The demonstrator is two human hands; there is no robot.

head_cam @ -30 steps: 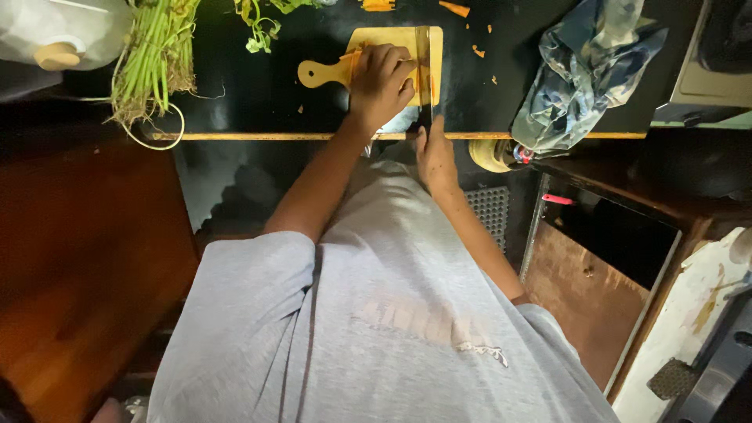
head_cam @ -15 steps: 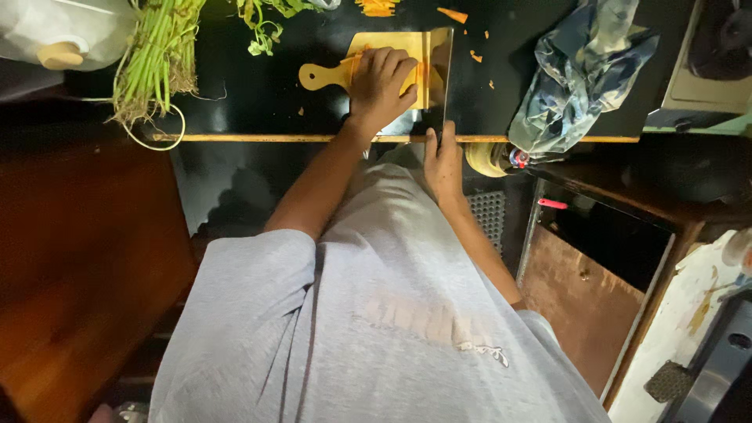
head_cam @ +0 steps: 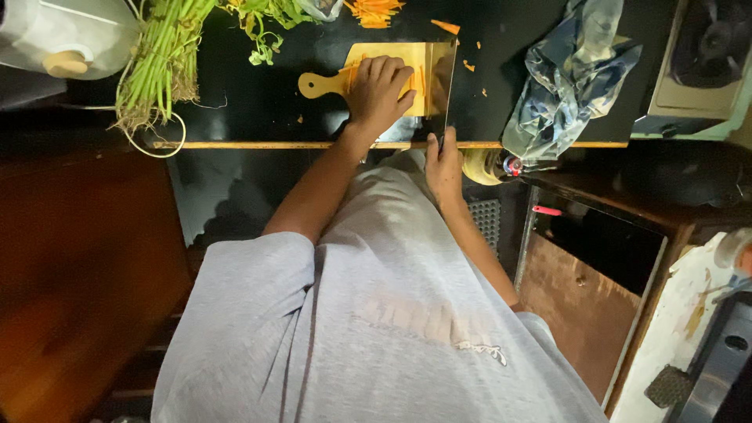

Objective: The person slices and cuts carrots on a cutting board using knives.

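My left hand (head_cam: 377, 95) presses flat on orange carrot pieces (head_cam: 415, 81) lying on a small wooden cutting board (head_cam: 392, 59) with a round handle. My right hand (head_cam: 443, 164) grips the handle of a large cleaver (head_cam: 444, 82), whose broad blade stands on the board's right side, just beside my left fingers. A heap of cut carrot strips (head_cam: 374, 9) lies on the dark counter (head_cam: 235, 117) beyond the board. A few loose carrot bits (head_cam: 446, 27) are scattered near the board.
A bunch of green stalks with roots (head_cam: 160, 66) lies at the counter's left, next to a white container (head_cam: 63, 35). Leafy greens (head_cam: 262, 23) sit behind the board. A crumpled plastic bag (head_cam: 568, 78) lies to the right, with a stove (head_cam: 705, 63) further right.
The view has shifted slightly, so the board sits lower in frame. The cleaver blade has moved a little to the right along the board; my left hand stays on the carrot.
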